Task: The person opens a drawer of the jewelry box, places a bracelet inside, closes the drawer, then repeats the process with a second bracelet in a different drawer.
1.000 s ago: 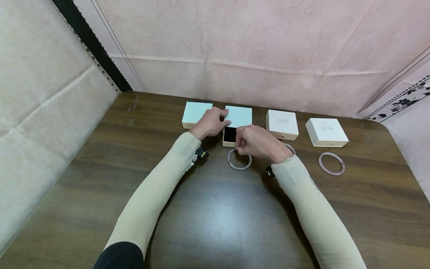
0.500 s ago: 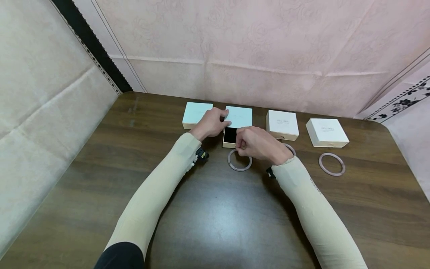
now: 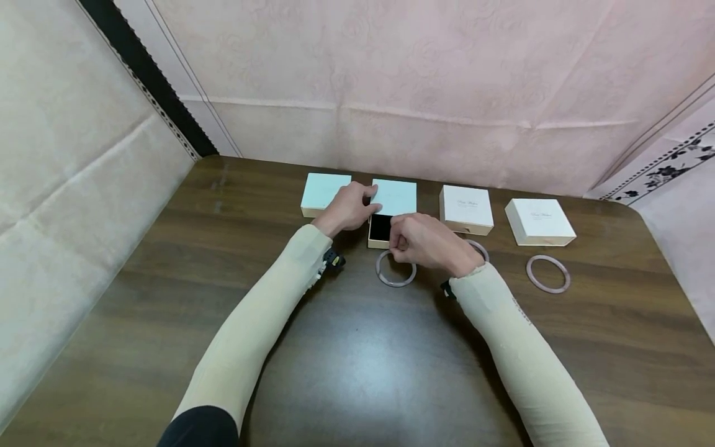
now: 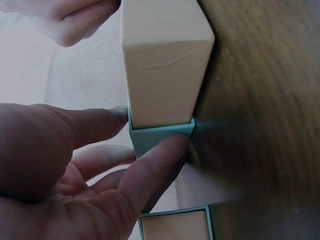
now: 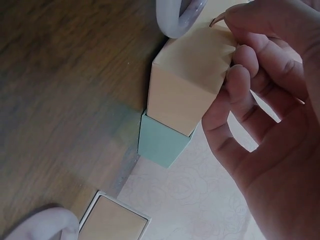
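Note:
In the head view my left hand point(image 3: 347, 208) grips the teal sleeve point(image 3: 398, 196) of a small drawer-style jewelry box. The cream drawer point(image 4: 162, 85) juts partway out toward me, and its dark lining shows in the head view. Thumb and fingers lie on opposite sides of the sleeve in the left wrist view. My right hand point(image 3: 427, 242) is at the drawer's front, pinching a small pull tab point(image 5: 216, 21) between thumb and curled finger. Directly before the drawer, a pale lilac bangle point(image 3: 396, 285) lies on the table, partly covered by the right hand.
Left of the opened box sits another teal box point(image 3: 325, 190). Two white boxes, one nearer point(image 3: 467, 205) and one farther right point(image 3: 540, 217), continue the row. A second bangle point(image 3: 483, 250) is partly hidden behind my right wrist; a third bangle point(image 3: 529, 271) lies at right. Fabric point(image 3: 424, 124) hangs behind the table.

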The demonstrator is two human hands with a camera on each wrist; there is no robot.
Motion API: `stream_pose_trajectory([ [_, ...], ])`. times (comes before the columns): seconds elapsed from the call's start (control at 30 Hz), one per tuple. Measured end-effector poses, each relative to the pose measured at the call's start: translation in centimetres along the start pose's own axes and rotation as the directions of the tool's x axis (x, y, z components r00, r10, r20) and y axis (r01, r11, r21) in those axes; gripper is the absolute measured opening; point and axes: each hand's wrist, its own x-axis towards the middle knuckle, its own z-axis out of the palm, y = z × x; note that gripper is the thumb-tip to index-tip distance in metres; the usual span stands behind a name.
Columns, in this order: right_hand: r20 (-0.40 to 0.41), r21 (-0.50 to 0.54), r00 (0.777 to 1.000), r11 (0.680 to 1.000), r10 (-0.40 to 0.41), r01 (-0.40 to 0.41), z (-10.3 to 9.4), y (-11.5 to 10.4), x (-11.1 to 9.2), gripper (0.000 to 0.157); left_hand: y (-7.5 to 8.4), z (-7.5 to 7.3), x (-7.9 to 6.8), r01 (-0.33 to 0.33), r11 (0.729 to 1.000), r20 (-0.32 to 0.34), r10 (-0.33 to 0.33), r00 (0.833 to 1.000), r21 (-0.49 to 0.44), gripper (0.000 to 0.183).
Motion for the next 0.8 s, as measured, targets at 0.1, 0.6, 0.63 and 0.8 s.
stream_pose_trajectory([
  [0.1, -0.003, -0.007, 1.000, 1.000, -0.003, 0.003, 0.09, -0.08, -0.04, 0.016, -0.08, 0.04, -0.05, 0.001, 1.000, 0.000, -0.001, 1.000, -0.005, 0.056],
  [0.6, -0.016, -0.037, 1.000, 0.999, -0.015, 0.015, 0.09, -0.19, -0.25, 0.015, 0.06, 0.09, -0.01, -0.019, 1.000, -0.004, 0.019, 1.000, -0.002, 0.054],
  [0.63, -0.016, -0.037, 1.000, 0.999, -0.016, 0.015, 0.07, -0.21, -0.23, 0.015, 0.04, 0.07, 0.00, -0.018, 1.000, -0.004, 0.018, 1.000, -0.004, 0.054],
  [0.8, -0.012, -0.035, 1.000, 0.999, -0.018, 0.017, 0.06, -0.24, -0.13, 0.015, -0.03, -0.02, -0.01, -0.016, 1.000, -0.005, 0.016, 1.000, 0.003, 0.054],
])
